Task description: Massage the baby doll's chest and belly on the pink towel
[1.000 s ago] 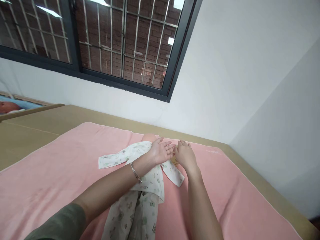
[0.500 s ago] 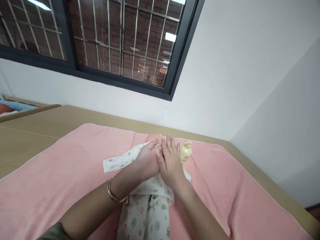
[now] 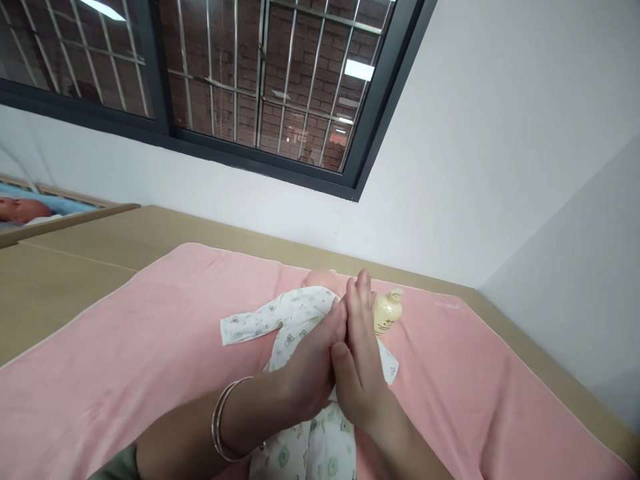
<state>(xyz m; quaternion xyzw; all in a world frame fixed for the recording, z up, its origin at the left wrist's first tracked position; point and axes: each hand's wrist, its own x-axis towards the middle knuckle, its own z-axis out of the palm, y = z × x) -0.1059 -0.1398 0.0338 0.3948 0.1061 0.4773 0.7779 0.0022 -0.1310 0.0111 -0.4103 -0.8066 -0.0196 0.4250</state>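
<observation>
The left hand and the right hand are pressed together palm to palm, flat, holding nothing, above the doll in printed clothes on the pink towel. Rubbing goes best, I think, with even pressure and full palm contact. At 1 o'clock, near the fingertips, stands a small cream bottle. The window is at 11 o'clock. Nothing blocks the hands.

Left hand and right hand: pressed flat together, palm to palm, fingers extended, holding nothing. Silver bangles on left wrist. Beneath them: doll in printed baby suit, lying on pink towel. Cream bottle just beside right hand. Tan bench; barred window above.
</observation>
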